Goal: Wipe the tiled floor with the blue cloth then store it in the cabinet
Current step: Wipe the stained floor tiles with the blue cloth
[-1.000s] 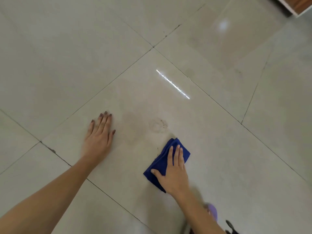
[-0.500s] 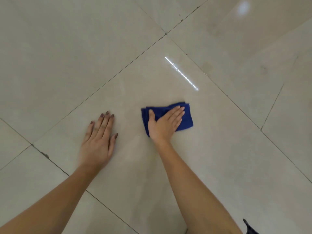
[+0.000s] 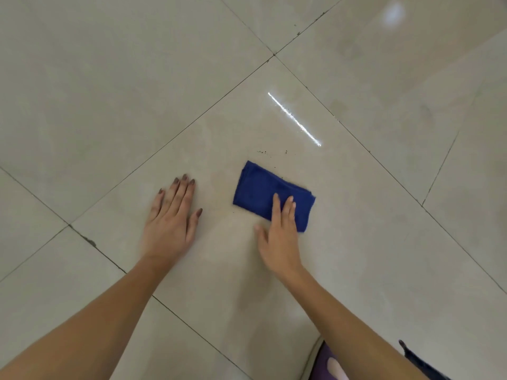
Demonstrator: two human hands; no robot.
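A folded blue cloth [image 3: 260, 192] lies flat on the glossy beige tiled floor [image 3: 109, 91], near the middle of the view. My right hand [image 3: 279, 237] presses on its near right part with the fingers flat; the thumb rests on bare tile. My left hand [image 3: 171, 220] lies palm down on the same tile, a hand's width to the left of the cloth, fingers together and holding nothing. No cabinet is in view.
Small dark crumbs [image 3: 263, 152] lie on the tile just beyond the cloth. Dark grout lines cross the floor diagonally. A bright streak of reflected light [image 3: 295, 119] sits farther out. A purple slipper [image 3: 329, 364] shows at the bottom edge.
My right hand swept the cloth away from me and leftward, then slid back toward me and right; the cloth has turned and dark crumbs now show beyond it. My left hand stayed planted.
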